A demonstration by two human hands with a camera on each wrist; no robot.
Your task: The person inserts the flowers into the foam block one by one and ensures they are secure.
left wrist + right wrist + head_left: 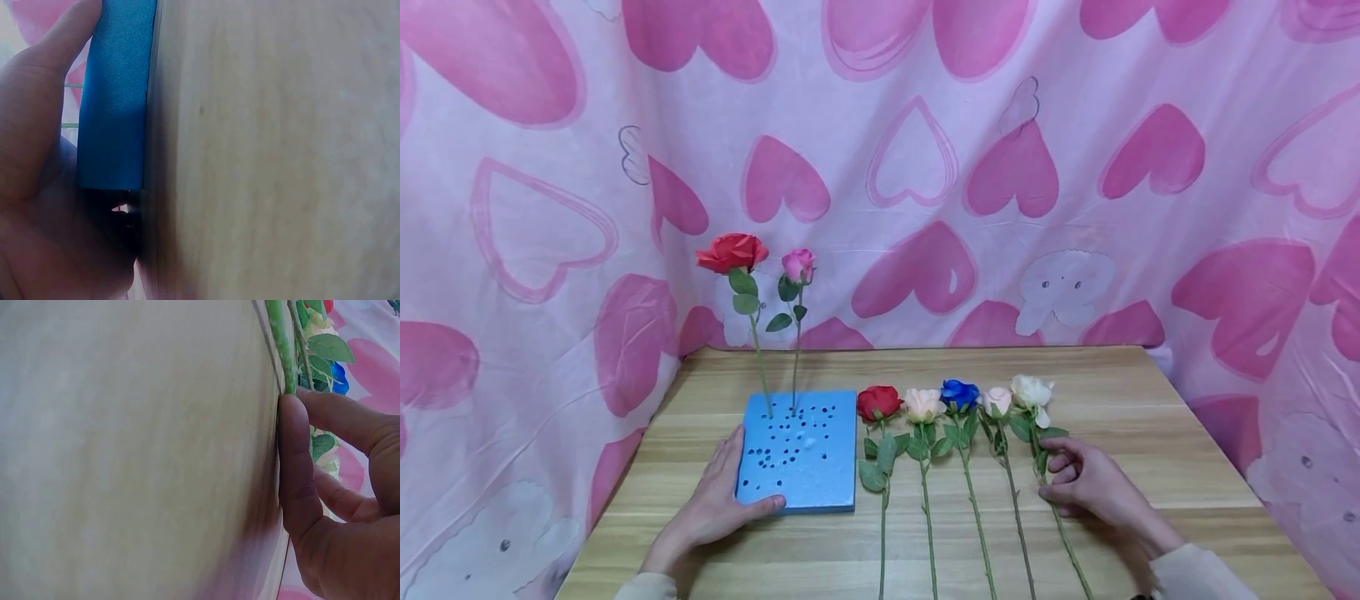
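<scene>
Right hand (1093, 487) has thumb and fingertips pinching the stem of a white rose (1032, 391) that lies on the surface (1105, 383) to the right of a blue block (831, 487), the farthest from it in a row of five flowers. Its stem slants toward the person, and its bloom lies about level with the block's far edge. Spread along the block's left side, the left hand (718, 498) has its fingers nearly straight there and its thumb over the near edge, touching the block. Between the block and the white rose lie the other four, counting outward from the block: a red rose (879, 403) with a leaf just beside the block's right edge, a peach rose (923, 406), a blue rose (959, 396) and a pale pink rose (997, 402). All four have their blooms away from the person and stems running nearer than the block's near edge. Dark holes dot the block's top, and two flowers stand in its far part: a tall red rose (733, 252) toward the far left corner, tilted a little left, and an upright pink rose (798, 265) just right of that one. Beyond the block and to both sides hangs a pink cloth (917, 54) printed with hearts.
</scene>
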